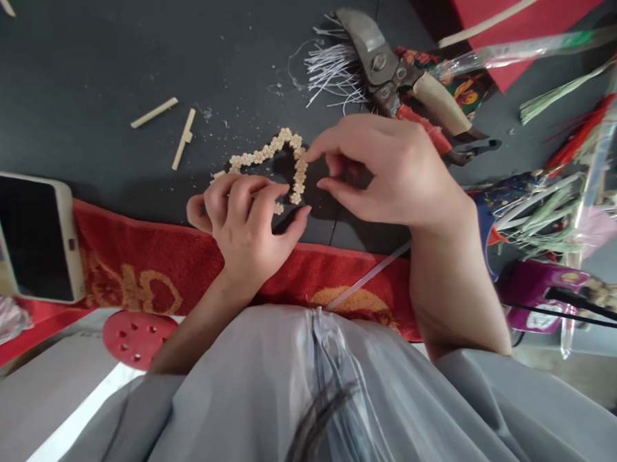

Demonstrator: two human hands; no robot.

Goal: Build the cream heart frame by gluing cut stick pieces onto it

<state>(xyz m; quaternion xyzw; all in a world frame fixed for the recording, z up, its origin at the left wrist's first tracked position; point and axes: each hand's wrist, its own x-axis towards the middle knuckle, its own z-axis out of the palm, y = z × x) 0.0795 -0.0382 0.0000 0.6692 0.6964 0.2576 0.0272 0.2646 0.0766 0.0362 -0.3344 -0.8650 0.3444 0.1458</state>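
Note:
A pale, knobbly strand (299,168) made of small flower-like clusters lies bent into an angular outline on the dark grey table. My left hand (250,217) rests over its near left part, fingers curved and thumb apart from the index finger; the strand beneath them is partly hidden. From the right, my right hand (382,165) reaches in with the index fingertip at the strand's right side. Its thumb and index finger are apart, with nothing visible between them. Two short pale sticks (154,112) lie beyond my left hand, one with a small crosspiece.
Pruning shears (382,65) lie beyond my right hand, next to a bundle of white wires (334,71). A phone (34,235) is at the left, beside a red towel (134,257) along the near edge. Green and red stems and a purple bag (542,294) crowd the right side.

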